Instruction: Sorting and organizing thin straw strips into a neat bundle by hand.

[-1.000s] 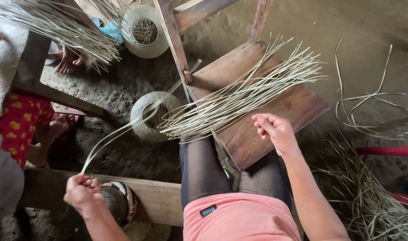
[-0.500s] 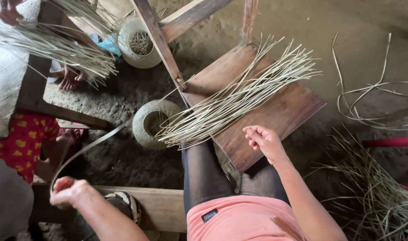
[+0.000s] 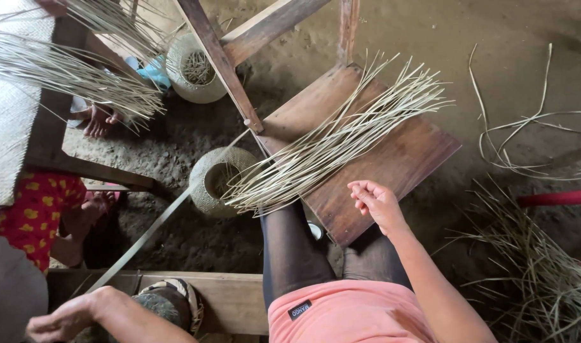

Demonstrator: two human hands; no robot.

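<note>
A fanned bundle of pale reed strips (image 3: 341,143) lies across a brown wooden board (image 3: 405,159) in front of my knees. One long flat strip (image 3: 157,225) runs from the bundle's left end down to the lower left, toward my left hand (image 3: 61,321). That hand is closed in a fist at the frame's bottom edge and appears to grip the strip's end. My right hand (image 3: 376,203) hovers over the board's near edge, just right of the bundle. Its fingers are loosely curled and nothing shows in them.
A small round woven basket (image 3: 215,181) sits on the dirt floor by the bundle; a second basket (image 3: 192,70) stands farther back. A wooden frame post (image 3: 217,60) crosses above. Another person in red patterned clothing (image 3: 33,209) sits left beside a woven mat (image 3: 7,133). Loose strips (image 3: 532,286) litter the right.
My left hand has drawn the long strip down and to the left, out of the bundle. My right hand has pulled back from the bundle toward my body.
</note>
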